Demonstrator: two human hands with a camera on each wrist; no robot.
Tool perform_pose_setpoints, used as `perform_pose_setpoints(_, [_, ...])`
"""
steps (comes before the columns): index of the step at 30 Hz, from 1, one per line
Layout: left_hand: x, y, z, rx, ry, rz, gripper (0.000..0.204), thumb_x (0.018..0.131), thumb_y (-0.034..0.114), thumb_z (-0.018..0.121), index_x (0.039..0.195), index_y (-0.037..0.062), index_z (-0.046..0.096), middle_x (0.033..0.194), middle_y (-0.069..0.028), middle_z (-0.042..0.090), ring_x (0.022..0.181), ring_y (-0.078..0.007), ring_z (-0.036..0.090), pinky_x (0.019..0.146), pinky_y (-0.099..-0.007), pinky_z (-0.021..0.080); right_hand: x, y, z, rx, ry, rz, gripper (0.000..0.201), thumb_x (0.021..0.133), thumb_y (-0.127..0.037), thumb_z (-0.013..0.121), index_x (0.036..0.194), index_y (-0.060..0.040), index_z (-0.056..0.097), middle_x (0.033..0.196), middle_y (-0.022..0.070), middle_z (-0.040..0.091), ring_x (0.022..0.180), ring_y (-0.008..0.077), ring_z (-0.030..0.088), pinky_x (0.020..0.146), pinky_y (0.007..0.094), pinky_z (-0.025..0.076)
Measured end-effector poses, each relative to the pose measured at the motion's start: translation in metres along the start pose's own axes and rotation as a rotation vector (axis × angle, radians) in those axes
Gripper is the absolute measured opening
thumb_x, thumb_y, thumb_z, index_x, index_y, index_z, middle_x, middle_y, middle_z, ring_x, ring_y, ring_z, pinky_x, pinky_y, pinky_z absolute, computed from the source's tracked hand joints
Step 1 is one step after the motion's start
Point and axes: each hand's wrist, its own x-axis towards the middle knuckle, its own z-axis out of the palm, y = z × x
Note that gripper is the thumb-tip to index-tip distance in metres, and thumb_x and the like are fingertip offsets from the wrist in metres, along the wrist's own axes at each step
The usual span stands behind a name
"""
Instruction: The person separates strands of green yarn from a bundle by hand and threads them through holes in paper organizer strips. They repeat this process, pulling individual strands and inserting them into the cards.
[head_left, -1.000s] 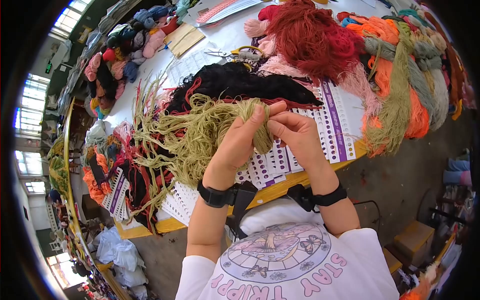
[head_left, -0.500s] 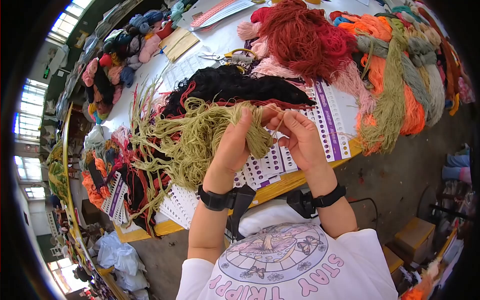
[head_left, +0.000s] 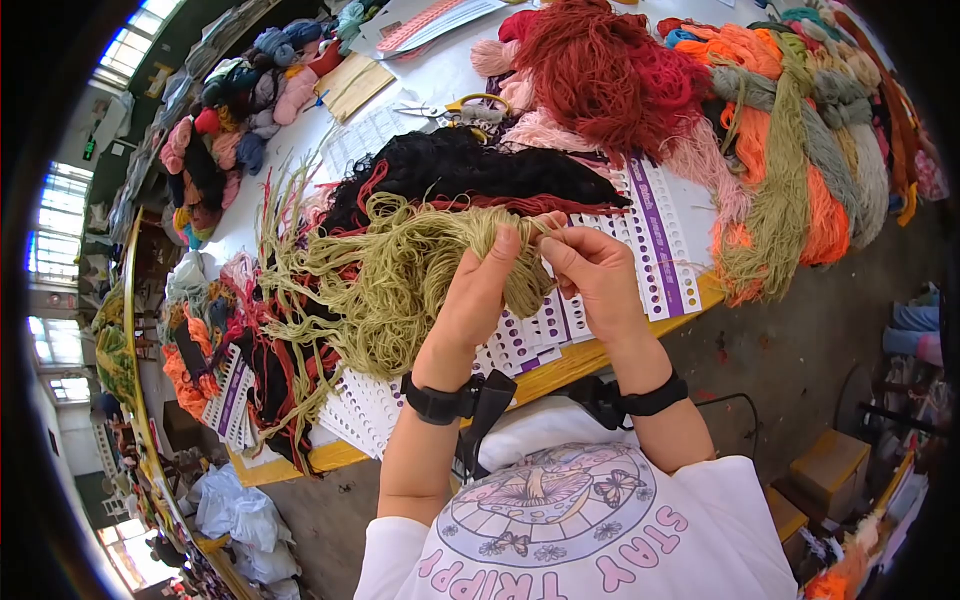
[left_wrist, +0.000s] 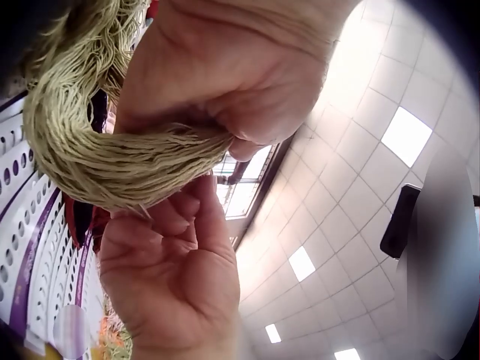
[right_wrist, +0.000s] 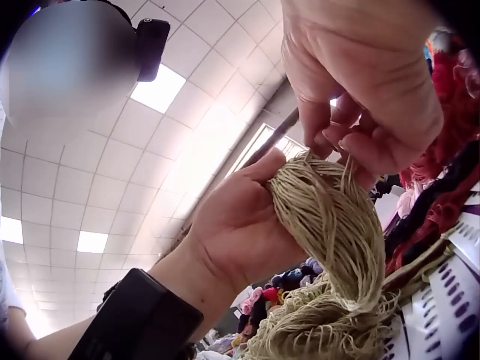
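My left hand (head_left: 478,295) grips one end of a hank of olive-green yarn (head_left: 385,275), its thumb lying across the top of the bundle. Loose coils of the yarn spread leftward over the table. In the right wrist view, the gathered strands (right_wrist: 337,225) arch over the left palm (right_wrist: 244,214) and hang down. My right hand (head_left: 600,285) pinches at the hank's right edge with thumb and fingertips, close beside the left fingers. Seen from the left wrist, the right hand (left_wrist: 176,277) meets the bundle (left_wrist: 127,169) from below.
Black yarn (head_left: 450,170) with red strands lies just beyond the hank. White-and-purple punched cards (head_left: 655,240) lie beneath, near the table's yellow edge (head_left: 570,370). Scissors (head_left: 450,108) lie farther back. Dark red yarn (head_left: 600,80) and orange yarn (head_left: 820,215) are heaped to the right.
The right hand drew slightly away from the hank with a thin strand half a second ago, and is now back against its edge. The left hand keeps its hold.
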Motion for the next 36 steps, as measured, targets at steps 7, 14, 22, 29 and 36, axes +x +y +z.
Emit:
perform_pose_setpoints(7, [-0.001, 0.002, -0.003, -0.155, 0.110, -0.027, 0.037, 0.090, 0.031, 0.044, 0.105, -0.0024, 0.051, 0.113, -0.0167, 0.053, 0.098, -0.0218, 0.055, 0.076, -0.0360, 0.051, -0.001, -0.001, -0.005, 0.002, -0.012, -0.076, 0.012, 0.077, -0.006, 0.064, 0.088, -0.0023, 0.063, 0.070, -0.0028, 0.058, 0.056, 0.0003, 0.046, 0.045, 0.0136, 0.033])
perform_pose_setpoints(14, [-0.001, -0.002, -0.002, -0.136, 0.182, -0.026, 0.026, 0.087, 0.021, 0.052, 0.100, -0.0011, 0.055, 0.105, -0.0136, 0.057, 0.090, -0.0189, 0.058, 0.071, -0.0334, 0.052, -0.004, -0.005, -0.004, -0.001, -0.004, -0.112, 0.012, 0.076, -0.003, 0.064, 0.087, -0.0001, 0.062, 0.073, 0.0005, 0.060, 0.063, 0.0033, 0.051, 0.054, 0.0161, 0.041])
perform_pose_setpoints(22, [0.006, -0.004, 0.002, -0.211, 0.172, -0.011, 0.018, 0.085, 0.013, 0.055, 0.097, -0.0006, 0.055, 0.099, -0.0138, 0.059, 0.082, -0.0180, 0.059, 0.067, -0.0311, 0.052, -0.001, 0.004, -0.003, -0.120, -0.008, -0.187, 0.009, 0.077, -0.003, 0.063, 0.086, 0.0004, 0.062, 0.073, 0.0009, 0.060, 0.064, 0.0048, 0.053, 0.057, 0.0189, 0.044])
perform_pose_setpoints(29, [0.008, -0.008, -0.002, -0.272, 0.180, -0.042, 0.017, 0.085, 0.014, 0.055, 0.095, 0.0002, 0.055, 0.098, -0.0128, 0.059, 0.085, -0.0188, 0.059, 0.070, -0.0329, 0.051, -0.001, 0.002, -0.005, -0.052, 0.000, -0.081, 0.010, 0.079, -0.008, 0.062, 0.087, -0.0012, 0.063, 0.072, -0.0008, 0.059, 0.063, 0.0042, 0.052, 0.055, 0.0174, 0.042])
perform_pose_setpoints(36, [0.012, -0.017, -0.004, -0.181, 0.201, 0.019, 0.017, 0.086, 0.016, 0.054, 0.094, 0.0016, 0.056, 0.097, -0.0107, 0.059, 0.084, -0.0179, 0.058, 0.073, -0.0317, 0.050, 0.005, 0.007, -0.001, -0.274, 0.019, -0.137, 0.012, 0.076, -0.008, 0.066, 0.085, -0.0020, 0.064, 0.075, -0.0016, 0.059, 0.065, 0.0055, 0.051, 0.056, 0.0183, 0.040])
